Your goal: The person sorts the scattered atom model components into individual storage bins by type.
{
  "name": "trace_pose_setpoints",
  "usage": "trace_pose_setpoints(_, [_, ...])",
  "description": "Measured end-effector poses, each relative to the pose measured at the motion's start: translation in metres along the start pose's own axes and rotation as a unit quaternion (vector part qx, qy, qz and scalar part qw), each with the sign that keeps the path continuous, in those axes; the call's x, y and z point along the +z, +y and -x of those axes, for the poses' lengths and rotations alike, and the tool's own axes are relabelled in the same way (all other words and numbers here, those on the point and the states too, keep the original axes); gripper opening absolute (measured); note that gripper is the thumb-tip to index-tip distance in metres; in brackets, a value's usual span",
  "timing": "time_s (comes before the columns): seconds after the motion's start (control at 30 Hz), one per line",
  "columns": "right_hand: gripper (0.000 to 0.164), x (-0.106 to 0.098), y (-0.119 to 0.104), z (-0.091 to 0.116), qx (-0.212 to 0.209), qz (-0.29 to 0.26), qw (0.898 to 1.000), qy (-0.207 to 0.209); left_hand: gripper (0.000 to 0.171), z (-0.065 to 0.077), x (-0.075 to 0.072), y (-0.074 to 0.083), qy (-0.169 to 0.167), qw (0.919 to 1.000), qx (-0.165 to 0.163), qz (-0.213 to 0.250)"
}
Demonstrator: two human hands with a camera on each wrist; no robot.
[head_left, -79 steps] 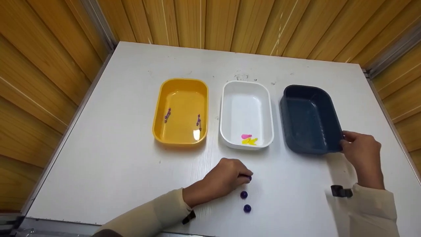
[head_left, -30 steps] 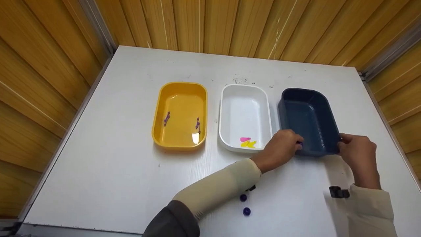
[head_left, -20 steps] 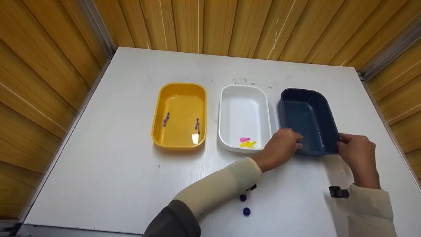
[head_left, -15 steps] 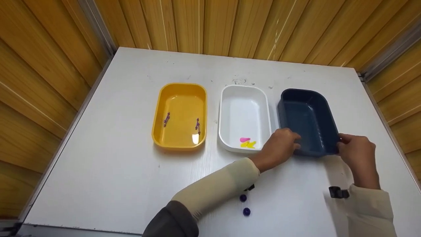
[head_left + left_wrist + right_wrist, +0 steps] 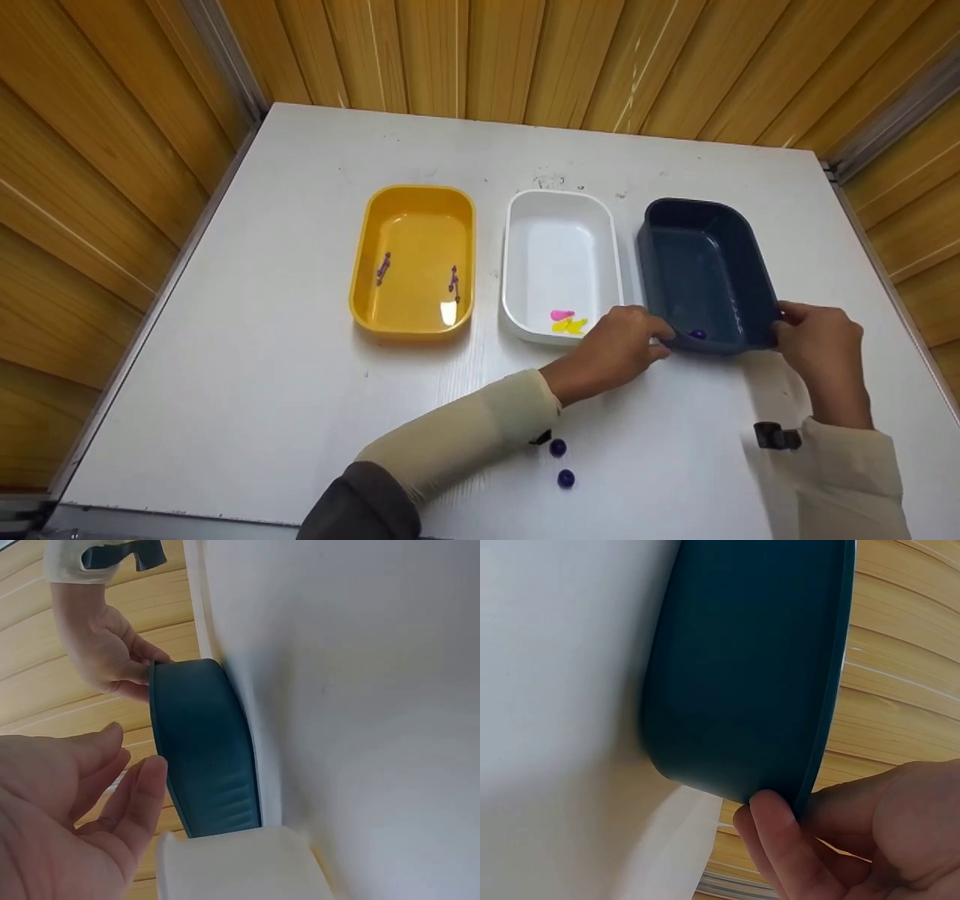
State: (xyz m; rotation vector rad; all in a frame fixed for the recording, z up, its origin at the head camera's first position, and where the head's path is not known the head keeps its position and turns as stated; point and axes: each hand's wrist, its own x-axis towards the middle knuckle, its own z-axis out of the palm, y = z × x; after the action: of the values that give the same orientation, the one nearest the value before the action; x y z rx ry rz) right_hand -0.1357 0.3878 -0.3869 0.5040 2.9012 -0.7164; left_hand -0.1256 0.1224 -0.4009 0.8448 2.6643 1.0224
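Note:
My right hand (image 5: 821,356) pinches the near right corner of a dark blue bin (image 5: 716,348) between thumb and fingers. The right wrist view shows the fingertips (image 5: 774,816) pressed on the outer wall below the rim. A round purple bead (image 5: 697,334) lies inside, at the bin's near end. My left hand (image 5: 611,352) hovers by the bin's near left corner, thumb and fingers apart; in the left wrist view nothing is between them. Two more purple beads, a farther one (image 5: 558,448) and a nearer one (image 5: 566,478), rest on the white table (image 5: 247,390).
Left of the dark blue bin stands a white bin (image 5: 510,315) holding small pink and yellow pieces (image 5: 569,325). Farther left, a yellow bin (image 5: 412,330) contains small purple stick-like pieces (image 5: 383,268). Wood-patterned panels (image 5: 495,60) border the table.
My left hand carried a purple bead from the table to the dark blue bin and let it go inside. It then drew back slightly left. My right hand kept its hold on the bin.

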Motion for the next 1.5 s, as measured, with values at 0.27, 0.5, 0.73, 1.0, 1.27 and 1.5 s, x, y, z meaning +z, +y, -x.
trace_pose_setpoints(0.27, [0.044, -0.001, -0.001, -0.001, 0.007, -0.005, 1.0, 0.0, 0.023, 0.027, -0.009, -0.006, -0.043, 0.9977, 0.04, -0.032])
trace_pose_setpoints(0.5, [0.044, -0.001, -0.003, -0.001, 0.007, -0.004, 1.0, -0.002, 0.021, 0.056, -0.021, -0.019, -0.1, 0.9927, 0.054, -0.041])
trace_pose_setpoints(0.73, [0.043, -0.003, -0.004, -0.003, 0.011, -0.002, 1.0, -0.002, 0.019, 0.079, -0.028, -0.029, -0.154, 0.9858, 0.037, -0.055])
trace_pose_setpoints(1.0, [0.044, -0.001, -0.004, -0.003, 0.018, -0.006, 1.0, -0.009, 0.022, 0.099, -0.026, -0.036, -0.207, 0.9761, 0.002, -0.067])
trace_pose_setpoints(1.27, [0.044, -0.001, -0.001, -0.003, 0.024, -0.008, 1.0, -0.015, 0.012, 0.112, -0.019, -0.042, -0.233, 0.9695, 0.001, -0.076])
trace_pose_setpoints(1.5, [0.045, -0.001, 0.001, -0.003, 0.022, -0.012, 1.0, -0.015, 0.007, 0.112, -0.014, -0.043, -0.229, 0.9714, 0.004, -0.064])
